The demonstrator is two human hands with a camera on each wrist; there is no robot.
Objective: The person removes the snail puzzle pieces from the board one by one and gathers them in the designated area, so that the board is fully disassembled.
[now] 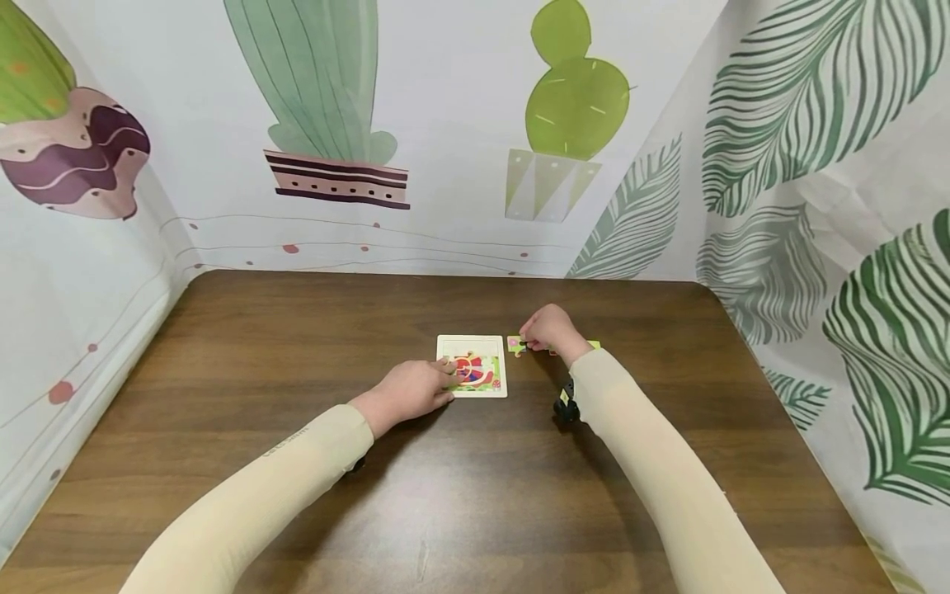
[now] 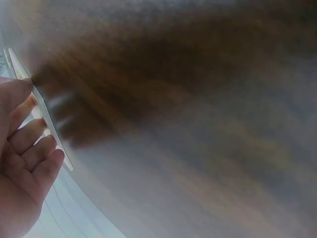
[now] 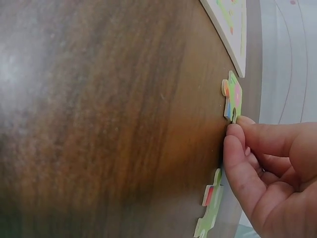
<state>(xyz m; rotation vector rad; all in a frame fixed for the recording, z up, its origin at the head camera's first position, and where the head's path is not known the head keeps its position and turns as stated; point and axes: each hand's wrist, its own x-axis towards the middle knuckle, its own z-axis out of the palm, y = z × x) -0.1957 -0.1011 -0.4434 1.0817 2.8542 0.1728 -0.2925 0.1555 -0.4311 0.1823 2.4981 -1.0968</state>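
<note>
A white-framed jigsaw puzzle board [image 1: 501,388] lies at mid-table, its lower part filled with a red, blue and green picture. My left hand [image 1: 416,389] rests on the board's left side, fingertips over the picture. In the left wrist view the left hand's thumb and fingers [image 2: 37,136] touch the board near its edge [image 2: 62,153]. Just right of the board, my right hand [image 1: 552,328] pinches a green puzzle piece [image 3: 236,94] with a pink flower on it, between thumb and index finger. Whether this piece is off the table cannot be told.
Another green and red puzzle piece [image 3: 212,203] lies on the table, partly hidden by the right hand in the head view. The brown wooden table [image 1: 312,322] meets a printed cloth backdrop [image 1: 453,165] at its far edge.
</note>
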